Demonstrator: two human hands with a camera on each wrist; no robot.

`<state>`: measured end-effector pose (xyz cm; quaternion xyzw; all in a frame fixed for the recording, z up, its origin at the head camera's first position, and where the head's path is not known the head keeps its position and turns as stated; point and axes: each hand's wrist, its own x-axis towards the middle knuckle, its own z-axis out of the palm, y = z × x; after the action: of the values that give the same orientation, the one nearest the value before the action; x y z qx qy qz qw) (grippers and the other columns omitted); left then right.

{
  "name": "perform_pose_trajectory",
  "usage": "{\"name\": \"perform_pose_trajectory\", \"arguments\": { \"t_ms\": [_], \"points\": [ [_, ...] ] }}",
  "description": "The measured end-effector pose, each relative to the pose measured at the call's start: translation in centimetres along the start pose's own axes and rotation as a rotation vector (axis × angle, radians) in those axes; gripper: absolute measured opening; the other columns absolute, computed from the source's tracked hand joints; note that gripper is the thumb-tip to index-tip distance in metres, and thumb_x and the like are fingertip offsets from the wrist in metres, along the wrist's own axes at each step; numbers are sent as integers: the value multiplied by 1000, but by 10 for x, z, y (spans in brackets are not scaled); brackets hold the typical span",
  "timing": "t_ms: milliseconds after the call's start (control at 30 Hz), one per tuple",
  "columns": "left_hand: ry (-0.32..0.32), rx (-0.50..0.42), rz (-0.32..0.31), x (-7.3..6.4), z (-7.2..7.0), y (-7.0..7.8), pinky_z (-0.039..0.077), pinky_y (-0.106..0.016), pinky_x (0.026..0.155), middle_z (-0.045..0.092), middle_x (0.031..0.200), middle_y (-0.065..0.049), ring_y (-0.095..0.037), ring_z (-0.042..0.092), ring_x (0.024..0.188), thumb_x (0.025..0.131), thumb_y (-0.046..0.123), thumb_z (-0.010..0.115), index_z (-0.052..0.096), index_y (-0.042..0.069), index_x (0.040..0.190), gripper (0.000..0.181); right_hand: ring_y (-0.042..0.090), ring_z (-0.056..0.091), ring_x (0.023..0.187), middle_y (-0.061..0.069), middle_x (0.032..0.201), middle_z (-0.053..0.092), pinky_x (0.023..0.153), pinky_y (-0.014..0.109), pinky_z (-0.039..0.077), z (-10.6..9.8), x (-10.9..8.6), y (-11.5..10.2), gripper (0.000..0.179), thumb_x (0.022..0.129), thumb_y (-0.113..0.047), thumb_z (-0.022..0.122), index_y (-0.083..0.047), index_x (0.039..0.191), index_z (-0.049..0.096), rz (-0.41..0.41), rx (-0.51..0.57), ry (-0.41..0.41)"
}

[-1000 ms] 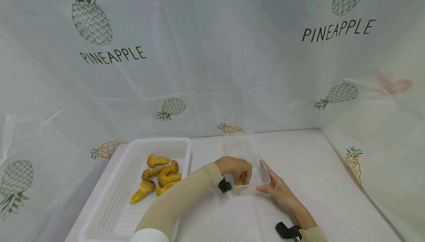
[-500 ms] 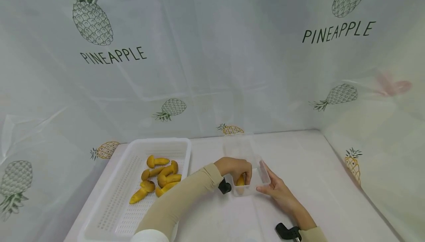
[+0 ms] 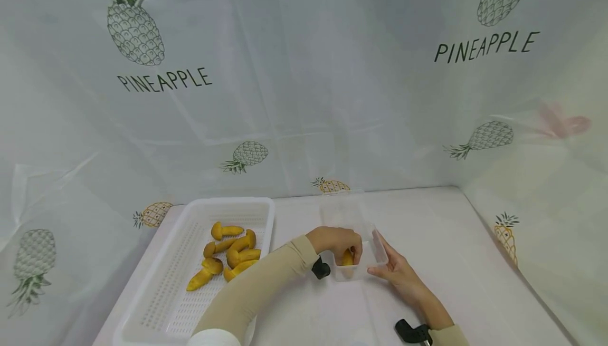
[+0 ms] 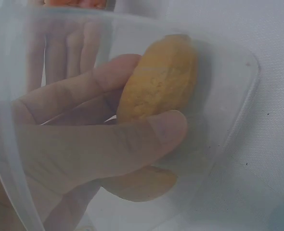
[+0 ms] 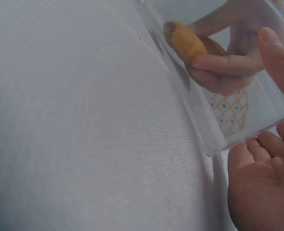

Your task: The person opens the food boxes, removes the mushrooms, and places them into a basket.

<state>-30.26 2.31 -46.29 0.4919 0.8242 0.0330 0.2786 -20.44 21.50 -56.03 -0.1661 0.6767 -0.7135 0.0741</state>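
Note:
In the left wrist view, a yellow-brown mushroom (image 4: 159,79) is pinched between the thumb and fingers of my left hand (image 4: 84,139), seen through clear plastic. Another rounded tan shape (image 4: 144,185) shows below the thumb. The head view has this left hand reaching down into a clear plastic box (image 3: 377,255). My right hand (image 3: 400,275) holds the box at its right side, thumb on the near wall and fingers along the right wall. Through the wall, the right wrist view also shows the mushroom's stem lying low in the box.
Left of the box stands a white perforated basket (image 3: 228,202) with several yellow-brown mushrooms (image 3: 204,275) in it. The box's clear lid (image 3: 338,209) is tipped back behind it. A pineapple-print curtain (image 3: 304,98) borders the white table (image 3: 418,219) at the back and sides.
Both hands stay at the box almost unmoved. The mushroom in the left hand shows slightly farther right between the fingers.

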Motion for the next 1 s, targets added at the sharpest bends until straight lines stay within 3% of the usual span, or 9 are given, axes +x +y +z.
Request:
{"name": "perform_pose_trajectory", "arguments": {
  "t_ms": [167, 300, 467, 633, 733, 933, 1000],
  "points": [
    [46, 52, 58, 2, 5, -4, 45, -12, 72, 64, 83, 14, -5, 53, 77, 69, -13, 84, 78, 17, 87, 35, 35, -6, 148, 15, 165, -5, 106, 12, 27, 0, -1, 0, 98, 90, -1, 72, -11, 161, 6, -4, -23, 6],
    [98, 75, 93, 1, 8, -5, 44, -11, 76, 64, 85, 15, -4, 53, 79, 73, -13, 81, 78, 18, 89, 35, 36, -7, 147, 16, 165, -5, 105, 12, 28, 0, -2, 0, 98, 90, -2, 72, -13, 161, 6, 4, -40, 12],
    [157, 64, 112, -1, 9, -4, 42, -11, 84, 66, 94, 15, -2, 54, 86, 81, -8, 78, 77, 19, 98, 32, 39, -8, 147, 19, 164, -7, 105, 13, 28, -1, 0, 0, 97, 90, 0, 71, -11, 161, 7, -8, -38, 9],
    [203, 12, 111, -2, 8, 0, 44, -12, 84, 68, 103, 12, 0, 57, 91, 86, 5, 78, 75, 16, 111, 27, 43, -5, 146, 23, 163, -7, 103, 12, 32, -1, 1, 1, 95, 91, 1, 70, -9, 161, 7, -12, -34, 6],
    [220, -12, 93, -2, 5, 3, 45, -12, 82, 69, 104, 12, 1, 58, 92, 86, 7, 79, 74, 16, 112, 28, 34, 4, 147, 21, 164, -7, 102, 14, 36, 0, 0, 1, 95, 91, 1, 69, -11, 161, 6, -3, -27, -2],
    [264, -52, 80, -5, -2, 10, 46, -12, 82, 70, 107, 11, 2, 59, 93, 87, 10, 79, 75, 17, 113, 28, -7, 31, 135, 19, 164, -2, 102, 18, 40, -2, -1, 2, 95, 91, 2, 68, -12, 161, 6, -9, -16, -14],
    [271, -62, 73, -8, -5, 13, 46, -13, 82, 70, 107, 11, 2, 58, 93, 87, 12, 79, 75, 18, 114, 28, -11, 34, 132, 20, 164, -1, 102, 17, 39, -3, -1, 2, 94, 92, 2, 68, -11, 161, 6, -23, -20, -17]
  ]
}}
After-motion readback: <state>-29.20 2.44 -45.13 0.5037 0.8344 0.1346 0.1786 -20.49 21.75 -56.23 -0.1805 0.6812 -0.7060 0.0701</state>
